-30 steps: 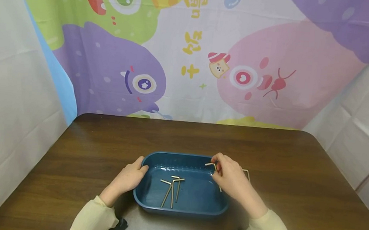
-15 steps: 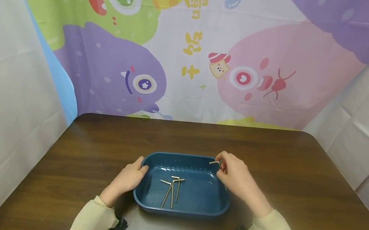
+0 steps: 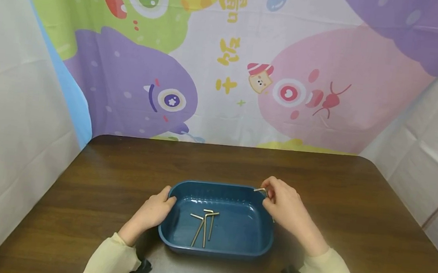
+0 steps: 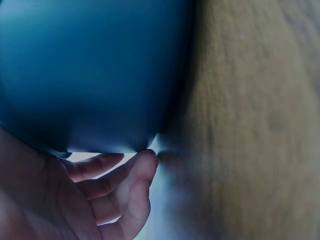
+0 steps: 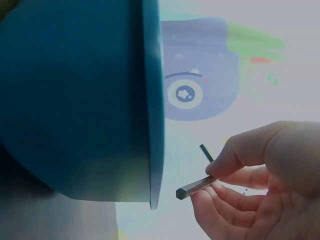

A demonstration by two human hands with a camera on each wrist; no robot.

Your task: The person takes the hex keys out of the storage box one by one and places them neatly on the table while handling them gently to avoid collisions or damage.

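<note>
- Evidently, the right hand [image 3: 285, 205] pinched an L-shaped hex key [image 5: 196, 187] beside the right end of the blue tray [image 3: 235, 234].
- The left hand [image 3: 154, 210] gripped the tray's left rim.
- Three similar keys [image 3: 204, 232] lay inside.
- The held key looked light, stiff and slick, probably surest near its bend.

Cartoon-print curtain [image 3: 228, 120] behind brown table [image 3: 122, 158]; pale cloth [image 3: 12, 103] either side.

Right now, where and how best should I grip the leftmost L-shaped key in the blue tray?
I would pinch the leftmost key at the middle of its long arm, from above and the left: its bend sits beside the middle key, while its lower end lies by the near wall of the blue tray.
</note>
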